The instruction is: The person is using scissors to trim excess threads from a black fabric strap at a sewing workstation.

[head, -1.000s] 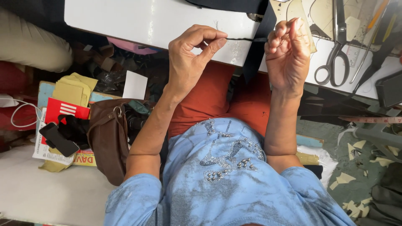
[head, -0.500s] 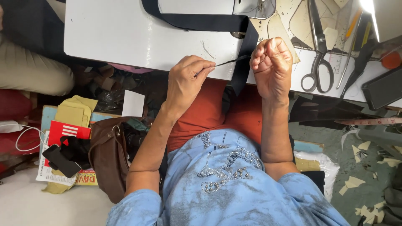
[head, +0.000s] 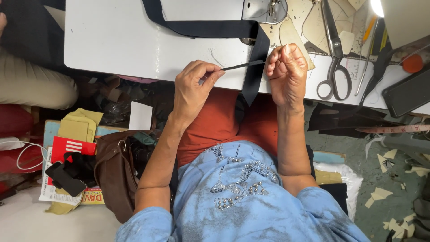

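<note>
narrow black strip (head: pixel 244 66) runs taut between the left hand (head: pixel 195 87) and right hand (head: pixel 286 74), both pinched shut on its ends, above the white table (head: pixel 116 45) edge. judging by this, even tension keeps it from twisting.

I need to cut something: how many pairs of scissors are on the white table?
1. The scissors lie on the white table, just right of the right hand, handles toward the person. Clutter farther right could hide others.
</note>
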